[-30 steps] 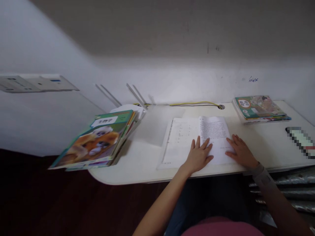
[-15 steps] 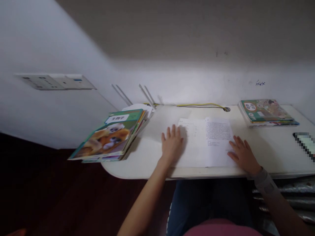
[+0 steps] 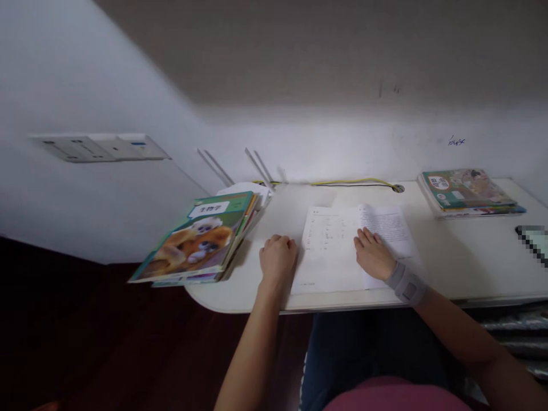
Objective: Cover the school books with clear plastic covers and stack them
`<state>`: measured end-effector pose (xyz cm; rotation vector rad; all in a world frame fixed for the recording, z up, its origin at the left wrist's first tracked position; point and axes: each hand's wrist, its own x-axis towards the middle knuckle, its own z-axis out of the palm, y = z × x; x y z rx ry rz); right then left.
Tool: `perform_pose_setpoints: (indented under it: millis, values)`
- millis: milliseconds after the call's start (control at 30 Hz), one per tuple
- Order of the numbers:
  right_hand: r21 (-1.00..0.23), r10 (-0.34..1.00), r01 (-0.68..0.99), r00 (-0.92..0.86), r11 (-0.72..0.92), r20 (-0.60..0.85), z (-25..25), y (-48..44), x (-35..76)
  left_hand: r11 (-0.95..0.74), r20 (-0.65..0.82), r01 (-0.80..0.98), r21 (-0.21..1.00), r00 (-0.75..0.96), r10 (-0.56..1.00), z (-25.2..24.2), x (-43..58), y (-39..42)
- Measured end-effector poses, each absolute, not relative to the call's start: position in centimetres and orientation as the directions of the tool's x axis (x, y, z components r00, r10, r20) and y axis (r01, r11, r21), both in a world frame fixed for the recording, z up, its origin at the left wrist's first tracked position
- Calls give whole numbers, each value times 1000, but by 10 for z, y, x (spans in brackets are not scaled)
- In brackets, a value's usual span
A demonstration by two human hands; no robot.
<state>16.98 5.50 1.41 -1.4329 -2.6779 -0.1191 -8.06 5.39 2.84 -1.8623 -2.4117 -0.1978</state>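
Observation:
An open booklet [image 3: 329, 268] with printed pages lies on the white desk in front of me. My left hand [image 3: 277, 260] rests as a loose fist just beside its left edge, knuckles up; I see nothing in it, though the curled fingertips are hidden. Palm down, my right hand [image 3: 375, 255] lies on the right page near the centre fold, fingers stretched out. A grey band [image 3: 406, 283] wraps the right wrist. The right page bears dense text, while the left one has short scattered lines.
A stack of textbooks [image 3: 201, 237] overhangs the desk's left end, with a white device with antennas [image 3: 240, 187] behind it. More books [image 3: 471, 191] lie at the back right. A phone-like object [image 3: 533, 242], pixelated, is at the right edge. A yellow cable [image 3: 355, 181] runs along the wall.
My left hand has moved left off the page, and its spread fingers have curled into a fist. My right hand has slid left from the page's outer edge toward the fold.

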Motion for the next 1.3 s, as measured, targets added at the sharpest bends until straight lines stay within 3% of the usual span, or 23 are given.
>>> perform_pose_setpoints:
  millis: [367,600,733,833,933,1100,1300]
  values:
    - [69,849,862,-506,502,151,13,46,175,250,138,964,90,-261,955,27,-88,51]
    - [31,867,880,-472,474,159,12,44,183,278,116,956,95,-288,951,32,-95,52]
    - [-54,862,867,-484,496,149,12,44,175,208,283,975,83,-223,933,41,-81,37]
    - [-109,862,861,-477,498,170,13,43,173,-72,424,981,182,-12,906,38,-45,19]
    - [-154,863,857,-456,491,216,14,42,180,-299,371,908,293,180,911,20,-13,12]
    - [-203,851,830,-481,519,209,14,42,202,-84,214,929,359,6,977,-4,-25,20]
    - [-206,827,801,-532,561,185,7,40,205,-36,158,823,567,-66,985,-5,-57,16]
